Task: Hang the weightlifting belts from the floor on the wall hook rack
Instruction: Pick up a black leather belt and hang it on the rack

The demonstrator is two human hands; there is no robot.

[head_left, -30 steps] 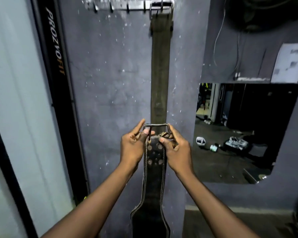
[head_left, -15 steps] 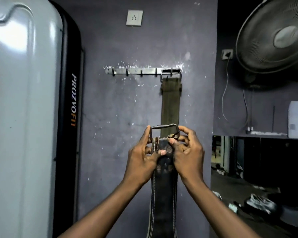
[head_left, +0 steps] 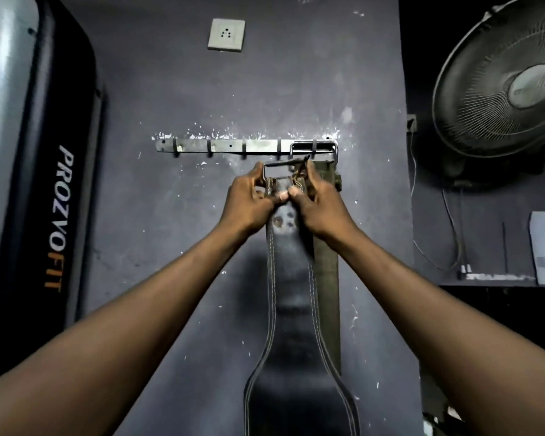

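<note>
Two hands, left hand (head_left: 249,199) and right hand (head_left: 320,206), hold the black leather belt (head_left: 291,309) by its top end, each grip closed beside the metal buckle (head_left: 283,166), just below the wall hook rack (head_left: 233,145). An olive belt (head_left: 328,272) hangs from the rack's rightmost hook, behind it.

Dim, bluish indoor light, soft glare on the left panel (head_left: 4,121), wide-angle bending at edges, slight blur.
</note>
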